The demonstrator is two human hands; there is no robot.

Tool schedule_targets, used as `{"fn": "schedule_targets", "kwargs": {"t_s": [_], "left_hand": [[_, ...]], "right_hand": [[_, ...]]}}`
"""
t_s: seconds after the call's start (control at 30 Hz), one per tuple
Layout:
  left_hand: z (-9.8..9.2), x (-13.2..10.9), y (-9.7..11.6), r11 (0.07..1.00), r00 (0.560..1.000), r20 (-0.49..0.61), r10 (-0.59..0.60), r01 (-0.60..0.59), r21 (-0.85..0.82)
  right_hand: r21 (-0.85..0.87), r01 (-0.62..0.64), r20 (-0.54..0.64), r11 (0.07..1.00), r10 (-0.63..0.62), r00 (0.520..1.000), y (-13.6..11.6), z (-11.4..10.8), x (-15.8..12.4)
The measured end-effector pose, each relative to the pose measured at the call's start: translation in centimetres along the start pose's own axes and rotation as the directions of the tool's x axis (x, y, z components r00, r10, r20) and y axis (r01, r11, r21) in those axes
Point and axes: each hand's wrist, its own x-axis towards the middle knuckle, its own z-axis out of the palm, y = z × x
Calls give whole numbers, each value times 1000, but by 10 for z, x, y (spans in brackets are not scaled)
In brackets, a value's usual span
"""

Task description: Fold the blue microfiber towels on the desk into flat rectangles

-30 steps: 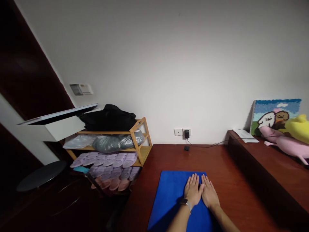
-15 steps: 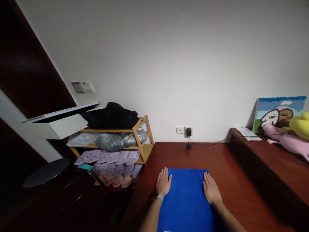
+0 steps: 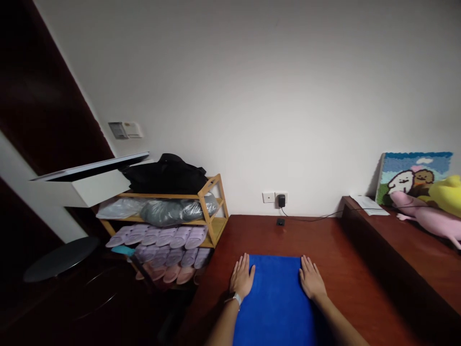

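Observation:
A bright blue cloth (image 3: 272,298) lies flat on the reddish-brown table, its near end cut off by the bottom of the view. At its far left corner, my left hand (image 3: 242,277) rests palm down with fingers stretched out, the thumb reaching onto the cloth; a watch with a light strap (image 3: 236,298) is on that wrist. My right hand (image 3: 312,278) lies palm down along the far right edge, fingers extended. Neither hand grips anything.
Behind the reddish-brown table (image 3: 259,238) is a wall socket with a black plug (image 3: 281,201) and cable. Left stands a wooden shoe rack (image 3: 216,233) with slippers and a black bag (image 3: 167,175). On a raised ledge at right are a pink plush toy (image 3: 425,214) and a picture (image 3: 414,175).
My right hand has shifted slightly left, and the cloth's far edge looks narrower. My left hand stays at the left corner. The view has tilted a little.

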Motion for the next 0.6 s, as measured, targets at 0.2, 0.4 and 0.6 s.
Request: {"fn": "schedule_targets", "kwargs": {"t_s": [0.2,0.4,0.6], "left_hand": [[-9,0,-2,999,1000,31,2,-3,39],[-13,5,45,989,990,-55,130,-126,71],[27,1,167,902,908,32,418,-411,-135]], "right_hand": [[62,-2,-28,998,3,1000,6,14,5],[98,2,-39,995,1,999,6,13,4],[47,21,-18,999,-20,1000,8,12,5]]}}
